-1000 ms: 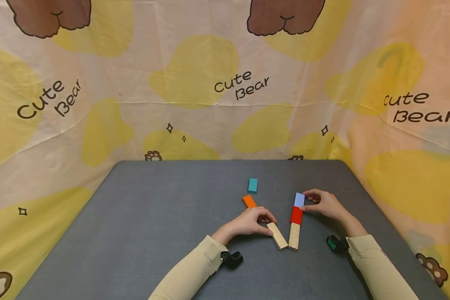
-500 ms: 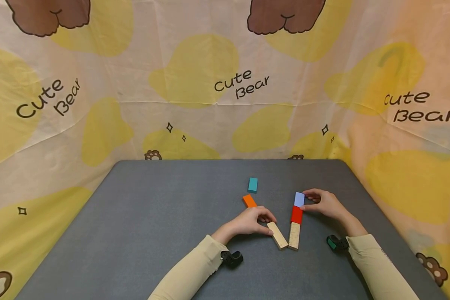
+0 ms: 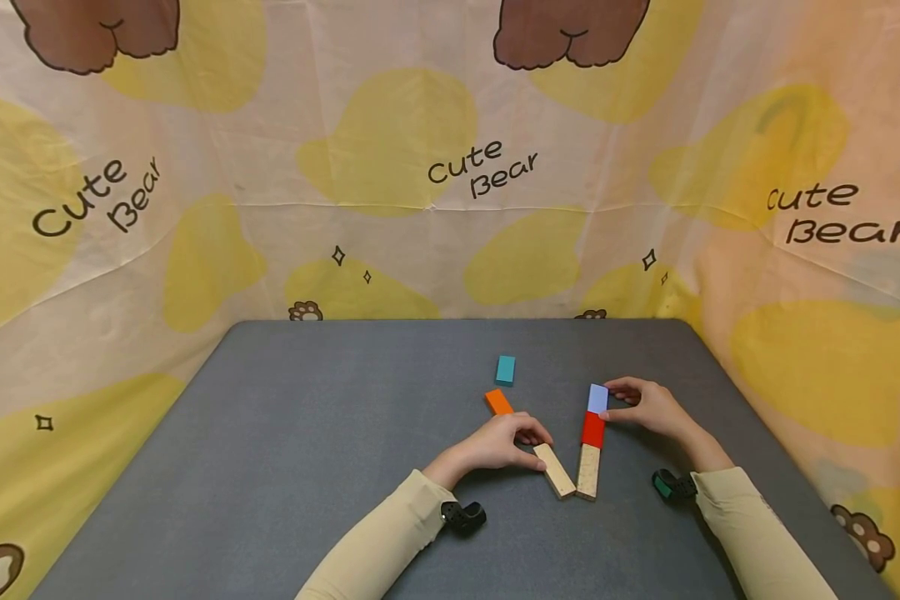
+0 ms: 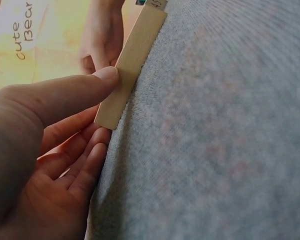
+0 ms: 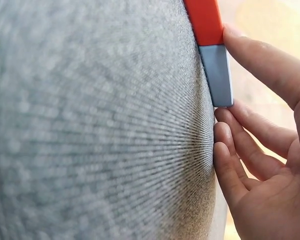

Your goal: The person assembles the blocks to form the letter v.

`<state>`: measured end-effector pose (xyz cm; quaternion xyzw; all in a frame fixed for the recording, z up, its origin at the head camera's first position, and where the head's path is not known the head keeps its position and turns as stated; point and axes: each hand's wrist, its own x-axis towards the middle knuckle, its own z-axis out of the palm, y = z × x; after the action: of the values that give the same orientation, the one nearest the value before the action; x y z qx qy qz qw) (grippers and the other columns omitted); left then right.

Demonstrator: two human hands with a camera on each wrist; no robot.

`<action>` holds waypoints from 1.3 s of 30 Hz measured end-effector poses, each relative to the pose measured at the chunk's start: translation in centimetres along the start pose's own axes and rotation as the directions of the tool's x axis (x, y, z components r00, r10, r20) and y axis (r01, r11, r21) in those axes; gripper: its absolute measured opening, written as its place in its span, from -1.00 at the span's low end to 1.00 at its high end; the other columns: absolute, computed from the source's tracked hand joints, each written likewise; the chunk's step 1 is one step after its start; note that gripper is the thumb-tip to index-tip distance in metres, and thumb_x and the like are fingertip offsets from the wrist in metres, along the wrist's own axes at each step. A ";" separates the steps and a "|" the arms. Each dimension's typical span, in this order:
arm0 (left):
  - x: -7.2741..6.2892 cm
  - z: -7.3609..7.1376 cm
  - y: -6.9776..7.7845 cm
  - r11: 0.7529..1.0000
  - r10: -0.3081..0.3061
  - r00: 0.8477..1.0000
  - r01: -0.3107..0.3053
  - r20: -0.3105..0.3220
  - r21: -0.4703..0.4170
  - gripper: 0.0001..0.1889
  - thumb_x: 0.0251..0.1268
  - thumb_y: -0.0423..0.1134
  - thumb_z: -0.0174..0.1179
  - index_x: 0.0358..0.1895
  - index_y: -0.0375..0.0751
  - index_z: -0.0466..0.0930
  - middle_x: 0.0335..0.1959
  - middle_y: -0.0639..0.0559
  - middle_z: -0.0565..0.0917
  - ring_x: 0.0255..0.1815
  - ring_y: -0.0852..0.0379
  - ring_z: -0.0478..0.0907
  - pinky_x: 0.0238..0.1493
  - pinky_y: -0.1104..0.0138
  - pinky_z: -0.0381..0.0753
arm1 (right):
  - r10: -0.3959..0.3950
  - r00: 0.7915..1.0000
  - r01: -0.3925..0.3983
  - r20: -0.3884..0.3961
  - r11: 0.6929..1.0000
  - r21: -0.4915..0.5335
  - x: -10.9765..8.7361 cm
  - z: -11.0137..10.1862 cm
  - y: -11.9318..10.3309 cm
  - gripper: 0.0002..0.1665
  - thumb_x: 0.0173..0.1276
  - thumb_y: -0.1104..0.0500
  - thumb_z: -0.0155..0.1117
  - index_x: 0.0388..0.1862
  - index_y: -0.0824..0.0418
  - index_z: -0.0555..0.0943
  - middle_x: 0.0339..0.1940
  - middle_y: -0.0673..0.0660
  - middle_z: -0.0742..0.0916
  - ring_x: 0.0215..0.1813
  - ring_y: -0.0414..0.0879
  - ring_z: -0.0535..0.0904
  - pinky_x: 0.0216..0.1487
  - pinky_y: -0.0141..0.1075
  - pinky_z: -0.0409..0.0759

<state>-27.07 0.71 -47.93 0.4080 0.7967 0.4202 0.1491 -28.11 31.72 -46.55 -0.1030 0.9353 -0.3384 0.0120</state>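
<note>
"Your grip?"
"My left hand [image 3: 501,443] pinches a plain block [image 3: 554,473]; my right hand [image 3: 648,409] clasps the blue block [image 3: 598,398], which touches the red block [image 3: 593,429], on the table [image 3: 307,467]."
"And care?"
"I should press gently, keeping ends joined."

From here, the left hand [image 3: 491,443] covers the near end of the orange block [image 3: 498,402]. The right wrist view cuts off the red block [image 5: 205,22]. On the far cloth [image 3: 390,50], brown figures [image 3: 573,29] lose their tops, while the desk [image 3: 307,417] runs out of sight on its near side.
</note>
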 end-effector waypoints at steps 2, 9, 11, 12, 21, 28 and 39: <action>0.0 0.0 0.0 1.000 0.004 1.000 -0.004 -0.001 0.009 -0.66 0.03 -0.20 0.43 -0.07 -0.07 0.66 -0.15 0.10 0.63 -0.12 0.30 0.53 -0.01 0.52 0.51 | 0.001 1.000 -0.001 0.002 1.000 -0.001 0.0 0.0 0.1 -0.24 0.03 -0.11 0.50 0.14 0.28 0.54 0.09 0.31 0.63 0.07 0.15 0.55 0.12 0.05 0.50; -0.1 -0.1 0.0 0.999 0.029 1.000 -0.029 0.004 0.034 -0.64 0.05 -0.20 0.41 -0.04 -0.10 0.65 -0.14 0.12 0.62 -0.13 0.37 0.52 -0.02 0.55 0.50 | 0.006 1.000 -0.006 0.008 1.000 0.006 0.2 0.1 0.2 -0.23 0.03 -0.12 0.49 0.15 0.28 0.54 0.11 0.32 0.62 0.08 0.16 0.54 0.12 0.06 0.50; -0.1 -0.1 0.0 0.999 0.033 0.999 -0.033 0.004 0.040 -0.64 0.05 -0.19 0.41 -0.03 -0.10 0.65 -0.14 0.12 0.62 -0.13 0.37 0.51 -0.02 0.55 0.50 | 0.007 1.000 -0.008 0.008 1.000 0.007 0.2 0.2 0.2 -0.23 0.03 -0.12 0.49 0.15 0.28 0.54 0.11 0.32 0.62 0.08 0.16 0.54 0.13 0.06 0.50; -0.1 -0.1 0.0 0.999 0.032 0.999 -0.032 0.005 0.040 -0.64 0.05 -0.19 0.41 -0.03 -0.10 0.64 -0.14 0.12 0.62 -0.12 0.38 0.51 -0.02 0.55 0.50 | 0.009 1.000 -0.009 0.009 1.000 0.007 0.2 0.2 0.2 -0.23 0.03 -0.12 0.49 0.15 0.28 0.54 0.11 0.32 0.62 0.08 0.16 0.54 0.13 0.06 0.50; -0.2 -0.1 0.2 1.000 0.016 1.000 -0.016 0.001 0.021 -0.63 0.05 -0.19 0.42 -0.02 -0.11 0.65 -0.13 0.10 0.62 -0.12 0.33 0.51 -0.02 0.54 0.50 | 0.002 1.000 -0.002 0.014 1.000 0.007 0.2 0.2 0.3 -0.23 0.04 -0.11 0.49 0.15 0.28 0.53 0.11 0.32 0.61 0.08 0.16 0.54 0.12 0.06 0.50; -0.8 -0.8 0.1 1.000 0.021 0.994 -0.019 -0.108 0.014 -0.65 0.08 -0.19 0.40 -0.03 -0.10 0.65 -0.12 0.07 0.65 -0.13 0.29 0.55 -0.03 0.51 0.52 | -0.002 1.000 0.002 0.020 1.000 0.009 0.1 0.1 0.3 -0.23 0.04 -0.11 0.49 0.16 0.28 0.53 0.11 0.32 0.61 0.08 0.15 0.54 0.12 0.05 0.50; -1.4 -2.6 -0.7 0.998 -0.045 0.957 0.057 -0.288 0.034 -0.56 0.02 -0.15 0.43 0.02 -0.16 0.62 -0.13 0.02 0.61 -0.16 0.11 0.58 -0.12 0.40 0.56 | 0.017 0.999 -0.018 0.033 1.000 0.014 0.3 -0.1 0.1 -0.23 0.04 -0.11 0.49 0.16 0.27 0.53 0.13 0.32 0.60 0.08 0.16 0.54 0.12 0.04 0.51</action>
<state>-28.08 -1.98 -47.04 0.3251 0.8289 0.4539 0.0343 -28.38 31.78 -46.49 -0.1003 0.9334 -0.3432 0.0310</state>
